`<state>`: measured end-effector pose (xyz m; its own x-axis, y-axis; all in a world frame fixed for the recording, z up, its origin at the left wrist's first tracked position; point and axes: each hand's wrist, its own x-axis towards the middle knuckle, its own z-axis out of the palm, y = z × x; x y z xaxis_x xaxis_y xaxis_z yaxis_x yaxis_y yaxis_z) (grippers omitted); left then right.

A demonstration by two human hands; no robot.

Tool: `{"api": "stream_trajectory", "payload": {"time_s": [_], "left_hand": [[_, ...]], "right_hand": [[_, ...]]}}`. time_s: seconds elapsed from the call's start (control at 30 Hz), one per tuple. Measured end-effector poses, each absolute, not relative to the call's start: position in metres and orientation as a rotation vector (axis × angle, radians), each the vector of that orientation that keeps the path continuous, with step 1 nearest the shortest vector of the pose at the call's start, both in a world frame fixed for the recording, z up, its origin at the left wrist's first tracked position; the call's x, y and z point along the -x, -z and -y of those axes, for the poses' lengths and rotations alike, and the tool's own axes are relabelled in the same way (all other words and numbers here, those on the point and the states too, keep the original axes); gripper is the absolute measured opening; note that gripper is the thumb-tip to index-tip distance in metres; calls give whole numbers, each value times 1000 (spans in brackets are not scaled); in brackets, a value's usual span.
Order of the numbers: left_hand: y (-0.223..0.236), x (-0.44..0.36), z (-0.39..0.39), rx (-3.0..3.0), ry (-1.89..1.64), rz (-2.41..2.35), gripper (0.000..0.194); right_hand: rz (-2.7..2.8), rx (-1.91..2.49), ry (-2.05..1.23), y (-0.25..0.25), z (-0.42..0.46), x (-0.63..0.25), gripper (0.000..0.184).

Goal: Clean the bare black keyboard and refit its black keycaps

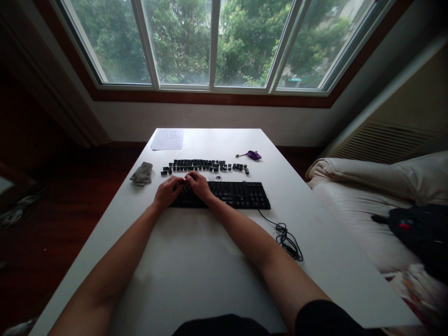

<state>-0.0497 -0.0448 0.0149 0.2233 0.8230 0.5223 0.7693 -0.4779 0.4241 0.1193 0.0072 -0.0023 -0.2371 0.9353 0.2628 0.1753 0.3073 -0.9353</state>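
A black keyboard (238, 194) lies across the middle of the white table (196, 261). Both hands rest on its left end. My left hand (168, 191) has its fingers curled over the keyboard's left corner. My right hand (199, 185) is closed in a pinch around a thin stick-like tool whose tip points up and away; I cannot make out what it is. Just behind the keyboard lie several loose black keycaps (203, 165) set out in rows.
A purple keycap puller (252, 155) lies behind the keycaps, a sheet of paper (167, 139) at the far left edge, a grey cloth (142, 173) at the left. The keyboard's coiled cable (287, 239) trails right. A bed with a black bag (416, 228) stands right.
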Motion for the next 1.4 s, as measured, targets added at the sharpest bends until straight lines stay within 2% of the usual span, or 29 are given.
{"api": "stream_trajectory", "payload": {"time_s": [0.47,1.4], "left_hand": [[-13,52,43,-2407,-1069,-1563,20],[-12,54,41,-2367,-1081,-1546,21]], "right_hand": [[1738,1052,-899,-6,-1,-122,22],[1772,1074,-874,-8,0,-123,23]]}}
